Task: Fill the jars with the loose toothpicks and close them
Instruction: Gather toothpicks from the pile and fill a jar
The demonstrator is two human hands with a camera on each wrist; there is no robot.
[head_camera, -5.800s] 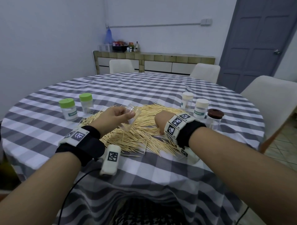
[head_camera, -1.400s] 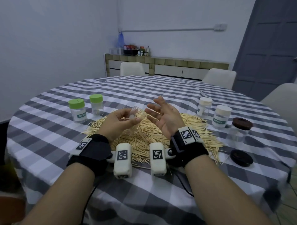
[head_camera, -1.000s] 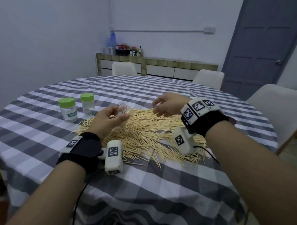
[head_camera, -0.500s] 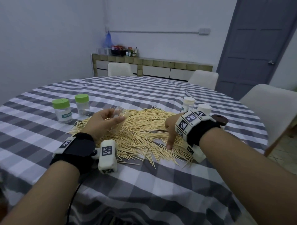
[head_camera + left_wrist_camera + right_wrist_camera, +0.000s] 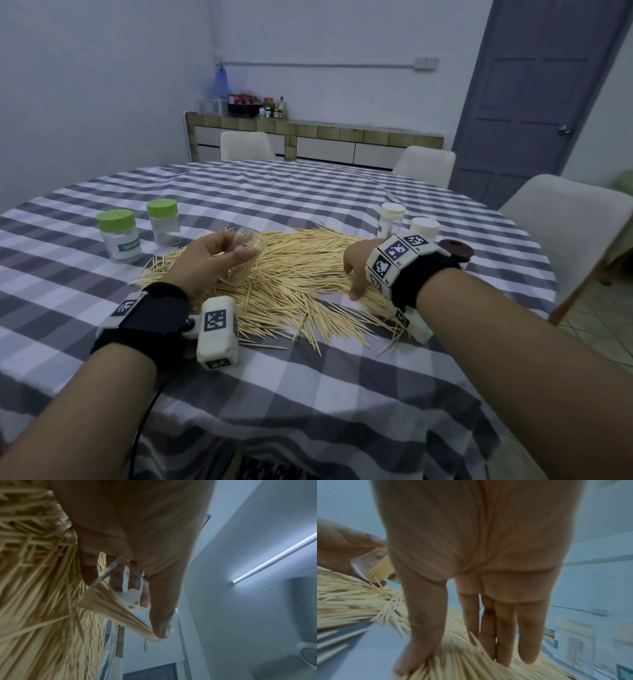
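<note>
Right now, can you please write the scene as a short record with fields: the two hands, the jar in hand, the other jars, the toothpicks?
left hand: left hand grips an open clear plastic jar, tilted over the pile
jar contents: partly filled with toothpicks
right hand: right hand, fingers straight, touches the pile of loose wooden toothpicks
left jars: two green-lidded clear jars, closed, upright
right jars: two white-lidded jars and one brown-lidded jar, behind the right wrist
surface: grey and white checked tablecloth
</note>
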